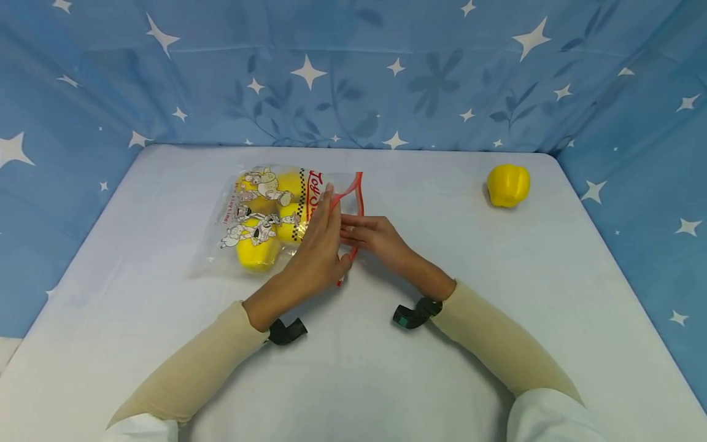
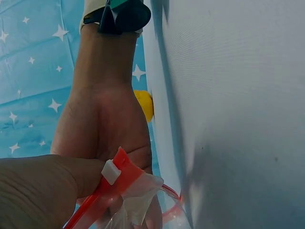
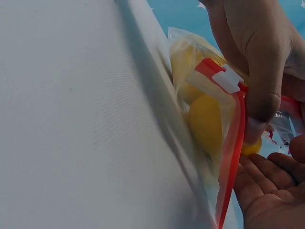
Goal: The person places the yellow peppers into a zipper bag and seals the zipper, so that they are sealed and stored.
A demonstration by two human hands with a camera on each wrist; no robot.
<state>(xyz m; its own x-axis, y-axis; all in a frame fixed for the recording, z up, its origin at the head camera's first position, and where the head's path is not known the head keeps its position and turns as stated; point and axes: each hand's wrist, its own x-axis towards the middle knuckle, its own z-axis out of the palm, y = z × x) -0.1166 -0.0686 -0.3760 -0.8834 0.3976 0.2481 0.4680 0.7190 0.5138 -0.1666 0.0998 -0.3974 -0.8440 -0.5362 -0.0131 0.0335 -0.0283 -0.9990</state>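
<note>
A clear zip bag (image 1: 313, 184) with cartoon print lies flat, its red-edged mouth toward the right. Several yellow bell peppers (image 1: 258, 253) show through its plastic. My left hand (image 1: 312, 255) holds the bag at the mouth, its thumb over the red zip strip (image 3: 234, 157) close to the white slider (image 3: 227, 80), fingers long across the top. From the right, my right hand (image 1: 383, 242) reaches palm-up into the mouth with its fingers extended. Those fingertips are partly hidden behind the left hand and the plastic.
Another yellow bell pepper (image 1: 508, 185) stands by itself at the back right of the white table (image 1: 353, 368). Blue star-patterned curtains (image 1: 353, 73) border the table at the back and on both sides.
</note>
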